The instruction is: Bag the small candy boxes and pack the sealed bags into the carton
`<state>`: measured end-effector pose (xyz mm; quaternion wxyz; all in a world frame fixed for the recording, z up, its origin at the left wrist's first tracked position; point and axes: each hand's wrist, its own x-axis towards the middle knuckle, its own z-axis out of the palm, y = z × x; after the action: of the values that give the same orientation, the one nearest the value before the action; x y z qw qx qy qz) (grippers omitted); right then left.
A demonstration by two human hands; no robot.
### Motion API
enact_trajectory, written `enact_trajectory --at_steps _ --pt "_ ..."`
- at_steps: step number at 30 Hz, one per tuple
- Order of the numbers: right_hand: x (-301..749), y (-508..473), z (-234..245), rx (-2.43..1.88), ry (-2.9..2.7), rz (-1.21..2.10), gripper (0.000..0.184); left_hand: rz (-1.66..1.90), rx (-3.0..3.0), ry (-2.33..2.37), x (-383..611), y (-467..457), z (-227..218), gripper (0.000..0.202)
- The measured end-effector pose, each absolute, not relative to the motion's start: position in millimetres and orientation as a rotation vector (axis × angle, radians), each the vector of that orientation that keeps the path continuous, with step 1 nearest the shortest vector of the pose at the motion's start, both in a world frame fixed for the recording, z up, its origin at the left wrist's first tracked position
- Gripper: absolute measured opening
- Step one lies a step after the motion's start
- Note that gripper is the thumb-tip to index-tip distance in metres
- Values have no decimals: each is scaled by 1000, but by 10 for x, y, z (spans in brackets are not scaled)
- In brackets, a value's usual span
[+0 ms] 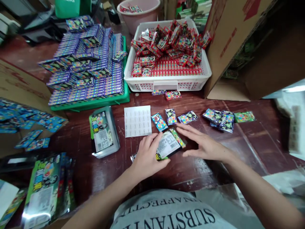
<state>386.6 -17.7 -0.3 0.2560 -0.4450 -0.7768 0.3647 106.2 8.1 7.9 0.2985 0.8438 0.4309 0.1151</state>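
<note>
A shiny green-and-black bag (pixel 169 143) with a white label lies on the dark red table (pixel 238 143) in front of me. My left hand (pixel 146 156) is closed on its left end, fingers over the top. My right hand (pixel 203 144) lies flat and spread just right of the bag, fingertips near its edge. Three small packets (pixel 171 116) in blue, purple and mixed colours lie in a row just beyond the bag. A white sticker sheet (pixel 137 121) rests to their left.
A white basket (pixel 166 83) of red packets stands at the back centre, a green tray (pixel 90 103) stacked with purple boxes at back left. More bags (pixel 103 132) lie left, several packets (pixel 221 119) right, cardboard box (pixel 238 41) at back right.
</note>
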Motion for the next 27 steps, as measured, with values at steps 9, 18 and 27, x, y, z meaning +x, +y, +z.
enact_trajectory --at_steps 9,18,27 --pt "3207 -56 -185 -1291 -1463 1170 30 724 1522 1155 1037 92 -46 72" --pt "2816 -51 -217 -1303 -1471 1243 31 837 1192 1158 627 110 -164 48" --pt "2760 -117 -234 -1441 -1212 1268 22 789 1271 1129 596 274 -134 18"
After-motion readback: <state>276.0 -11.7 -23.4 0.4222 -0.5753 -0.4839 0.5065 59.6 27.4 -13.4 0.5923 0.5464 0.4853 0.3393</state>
